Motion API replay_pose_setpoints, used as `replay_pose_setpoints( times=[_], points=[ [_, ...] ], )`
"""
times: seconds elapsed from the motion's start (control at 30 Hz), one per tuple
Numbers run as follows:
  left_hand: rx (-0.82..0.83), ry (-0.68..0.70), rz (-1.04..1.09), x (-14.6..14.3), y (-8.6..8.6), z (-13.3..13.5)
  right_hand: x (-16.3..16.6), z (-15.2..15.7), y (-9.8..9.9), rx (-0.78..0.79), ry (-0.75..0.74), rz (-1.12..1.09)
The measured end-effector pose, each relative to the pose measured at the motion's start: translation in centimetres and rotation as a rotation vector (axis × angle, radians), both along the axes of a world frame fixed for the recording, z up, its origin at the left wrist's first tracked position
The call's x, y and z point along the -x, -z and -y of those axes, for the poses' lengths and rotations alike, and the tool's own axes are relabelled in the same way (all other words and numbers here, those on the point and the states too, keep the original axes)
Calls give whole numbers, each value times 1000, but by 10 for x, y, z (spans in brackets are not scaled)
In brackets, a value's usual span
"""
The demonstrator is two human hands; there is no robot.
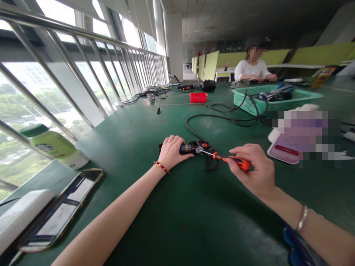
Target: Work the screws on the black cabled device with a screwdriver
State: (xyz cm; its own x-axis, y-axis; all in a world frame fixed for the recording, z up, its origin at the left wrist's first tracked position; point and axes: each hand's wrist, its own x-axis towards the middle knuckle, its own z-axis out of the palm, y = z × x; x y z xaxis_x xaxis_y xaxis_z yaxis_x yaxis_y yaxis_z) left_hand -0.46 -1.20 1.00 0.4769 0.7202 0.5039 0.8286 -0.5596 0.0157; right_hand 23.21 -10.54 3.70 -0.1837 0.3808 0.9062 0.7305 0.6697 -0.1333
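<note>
On the green table lies a dark, corded device [189,148] with a cylindrical body, its inner parts exposed at the right end. It looks like an opened power tool, though its exact kind is unclear. My left hand [172,149] is wrapped over the left part of the body, hiding some of it. In my right hand [253,168] is a screwdriver [243,162] with an orange and black handle, held between thumb and fingers. Its thin metal shaft points left, and the tip meets the exposed parts. A black cord runs from the device toward the back right.
A turquoise basket [251,105] with tools and cable stands at back right, a red tray [198,97] further left. Left are a green-capped bottle [55,146], a phone [62,207] and a white power strip [24,218]. Across the table sits a person [253,68].
</note>
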Motion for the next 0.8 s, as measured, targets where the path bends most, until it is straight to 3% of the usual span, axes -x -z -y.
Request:
replay_pose_setpoints(
  times=[0.37, 0.53, 0.8],
  points=[
    [16, 13, 20, 0, 0, 0, 2, 1, 2, 1, -33, -32],
    [-1, 0, 5, 0, -1, 1, 2, 3, -1, 72, -30, -6],
    [1, 6, 0, 0, -1, 0, 0, 0, 5, 24, -65, -78]
  ],
)
